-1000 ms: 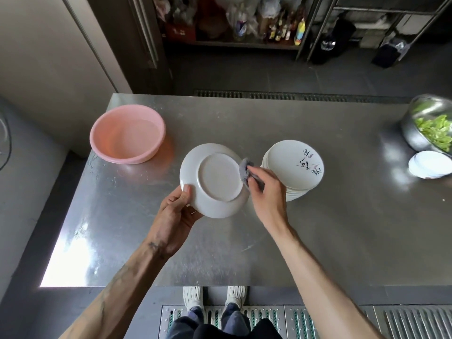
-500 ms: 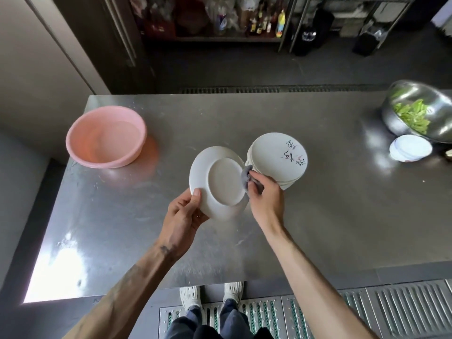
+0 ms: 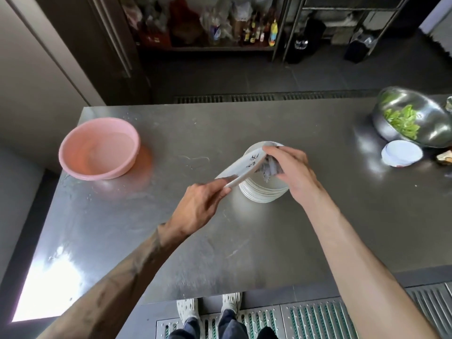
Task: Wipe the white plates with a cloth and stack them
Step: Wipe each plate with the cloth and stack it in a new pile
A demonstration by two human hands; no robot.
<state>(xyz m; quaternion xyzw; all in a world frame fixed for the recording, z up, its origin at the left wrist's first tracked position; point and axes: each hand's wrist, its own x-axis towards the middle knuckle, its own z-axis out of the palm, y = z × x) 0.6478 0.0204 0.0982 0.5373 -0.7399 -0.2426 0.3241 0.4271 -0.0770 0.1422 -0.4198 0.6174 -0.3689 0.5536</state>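
The left hand (image 3: 199, 204) pinches a tilted round white ceramic plate (image 3: 241, 166) by its rim, while the right hand (image 3: 291, 171) clutches a crumpled grey cloth (image 3: 270, 168) beneath it.

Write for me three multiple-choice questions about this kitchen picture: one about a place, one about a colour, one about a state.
1. Where does the pink basin stand relative to the stack of plates?
A. to its left
B. to its right
C. on top of it

2. What colour is the cloth in the right hand?
A. red
B. grey
C. green

3. How is the plate that the left hand grips?
A. broken in pieces
B. lying inside the basin
C. tilted above the stack

Answers:
1 A: the basin sits far to the left, apart from the stack.
2 B: grey folds show under the fingers.
3 C: one edge is raised and the plate slants over the stack.
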